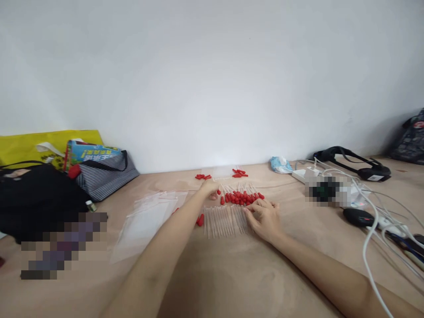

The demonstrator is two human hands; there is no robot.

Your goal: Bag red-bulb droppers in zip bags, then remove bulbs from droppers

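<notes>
Clear thin dropper tubes (221, 222) lie side by side in a row on the wooden surface. Behind them is a cluster of droppers with red rubber bulbs (243, 198), bulbs towards me. My left hand (210, 189) is at the cluster's left end, fingers curled beside a red bulb (218, 192); its fingertips are partly hidden, so what it grips is unclear. My right hand (266, 218) rests at the right ends of both rows, fingers bent and a little apart, thumb by the tubes, forefinger near the bulbs. Loose red bulbs (200, 220) lie left of the tubes.
Clear plastic bags (149, 216) lie to the left, before a striped bag (104, 179) and a black cloth item (39, 198). More red bulbs (240, 173) sit near the wall. On the right are white cables (366, 247), a black mouse (358, 217) and a black headset (374, 172).
</notes>
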